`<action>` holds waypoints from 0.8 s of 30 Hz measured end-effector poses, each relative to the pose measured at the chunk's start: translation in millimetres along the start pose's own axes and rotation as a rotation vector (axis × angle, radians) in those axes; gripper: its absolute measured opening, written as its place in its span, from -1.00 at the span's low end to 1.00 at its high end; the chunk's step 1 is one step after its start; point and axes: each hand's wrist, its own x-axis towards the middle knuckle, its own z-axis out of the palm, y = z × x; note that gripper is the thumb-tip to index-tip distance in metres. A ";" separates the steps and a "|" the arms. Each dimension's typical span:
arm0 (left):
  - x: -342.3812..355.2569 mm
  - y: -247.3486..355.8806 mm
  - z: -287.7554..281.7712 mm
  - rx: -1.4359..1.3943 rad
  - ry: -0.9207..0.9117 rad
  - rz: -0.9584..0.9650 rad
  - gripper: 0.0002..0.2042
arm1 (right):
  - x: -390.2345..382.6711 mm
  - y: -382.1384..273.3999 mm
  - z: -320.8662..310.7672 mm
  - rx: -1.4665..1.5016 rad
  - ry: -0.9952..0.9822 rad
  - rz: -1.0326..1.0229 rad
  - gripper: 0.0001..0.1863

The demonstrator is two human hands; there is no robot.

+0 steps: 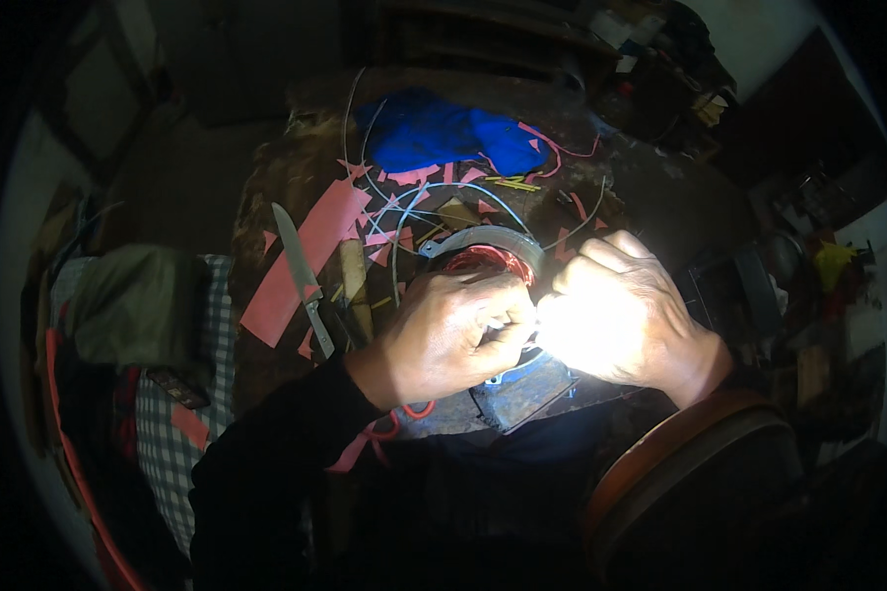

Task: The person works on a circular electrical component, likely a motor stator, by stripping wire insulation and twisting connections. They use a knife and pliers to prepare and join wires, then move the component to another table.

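Note:
At the centre, a metal motor body [478,236] with red copper windings [503,261] sits on a blue-grey base [517,394]. My left hand [453,330] is over the front of the windings, fingers curled in a pinch on something I cannot make out. My right hand [611,305], washed out by strong light, is closed beside it at the motor's right; what its fingers hold is hidden by the glare. The two hands' fingertips nearly meet. Pale thin wires [503,202] loop up behind the motor, and red-handled scissors [389,424] lie under my left wrist.
A knife [296,256] lies on a pink sheet [271,300], among pink scraps and yellow strips [512,182] on the worn table. Blue cloth [424,128] is at the back. A checked cushion [168,473] is left; a round orange-rimmed object [680,443] is at lower right.

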 end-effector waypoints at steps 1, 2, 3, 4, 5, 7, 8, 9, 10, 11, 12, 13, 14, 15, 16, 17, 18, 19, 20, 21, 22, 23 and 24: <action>-0.5 0.1 -0.7 0.008 -0.005 -0.001 -0.90 | 1.1 -0.2 2.4 0.007 -0.023 0.000 -0.75; -0.9 -0.1 -0.5 0.016 -0.006 -0.004 -0.90 | 1.2 -0.7 2.5 0.009 -0.019 0.013 -0.78; -1.2 -0.4 0.0 0.015 0.004 0.016 -0.90 | 1.2 0.9 0.9 -0.004 0.014 -0.041 -0.78; -1.5 -0.7 1.0 0.016 0.019 0.033 -0.90 | -0.1 0.2 -2.4 -0.012 0.017 -0.040 -0.77; -1.5 -1.1 1.9 0.016 0.035 0.049 -0.90 | -2.0 0.4 -7.4 -0.014 -0.042 -0.058 -0.76; -2.6 -1.4 1.6 -0.042 0.037 0.012 -0.89 | -5.6 2.0 -18.1 -0.086 -0.046 -0.066 -0.73; -2.8 -1.5 2.0 -0.085 0.045 -0.006 -0.89 | -5.9 1.5 -18.4 -0.108 0.014 -0.038 -0.70; -2.7 -1.6 2.5 -0.051 0.045 0.000 -0.89 | -5.9 2.2 -19.1 -0.094 -0.035 -0.023 -0.69; -2.0 -2.3 2.8 -0.031 0.049 0.010 -0.89 | -4.6 2.7 -16.4 -0.089 -0.004 -0.007 -0.69; -1.6 -2.5 3.0 -0.010 0.054 0.019 -0.89 | -2.6 3.0 -12.4 -0.095 -0.006 -0.007 -0.69; -1.6 -2.8 2.5 -0.007 0.037 0.018 -0.89 | -0.1 3.3 -7.3 -0.095 -0.048 -0.040 -0.69; -1.3 -3.2 1.7 -0.004 0.021 0.015 -0.89 | 2.2 3.2 -3.3 -0.080 -0.016 -0.063 -0.68; -2.0 -3.0 0.9 0.005 -0.001 -0.002 -0.89 | 4.5 3.7 0.2 -0.061 -0.002 -0.100 -0.68; -3.0 -2.6 0.2 0.007 0.002 0.005 -0.89 | 5.6 3.5 0.8 -0.039 -0.054 -0.103 -0.68; -3.8 -2.2 -0.2 0.013 -0.002 -0.001 -0.89 | 6.1 3.3 0.0 -0.025 -0.033 -0.116 -0.70; -4.7 -1.9 -0.5 0.019 -0.006 -0.006 -0.89 | 6.2 2.9 -1.3 -0.055 0.024 -0.138 -0.70; -4.5 -2.1 -0.1 0.019 0.006 0.001 -0.89 | 4.5 2.2 -7.1 -0.091 0.021 -0.137 -0.71; -4.0 -2.5 0.7 0.019 0.019 0.009 -0.90 | 2.4 2.1 -12.8 -0.126 -0.005 -0.140 -0.71; -3.6 -2.7 1.5 0.018 0.029 0.016 -0.90 | 2.1 1.5 -15.5 -0.153 0.023 -0.146 -0.71; -3.1 -2.8 2.3 0.008 0.040 0.024 -0.90 | 2.2 1.2 -14.8 -0.165 -0.017 -0.108 -0.72; -2.3 -3.3 3.0 -0.005 0.049 0.034 -0.89 | 2.5 0.8 -15.2 -0.181 0.016 -0.085 -0.73; -1.2 -3.9 4.1 -0.020 0.054 0.046 -0.89 | 3.2 0.8 -13.4 -0.221 0.054 -0.092 -0.74; -1.1 -4.0 4.0 -0.015 0.032 0.024 -0.89 | 5.2 0.8 -8.9 -0.162 0.028 -0.103 -0.76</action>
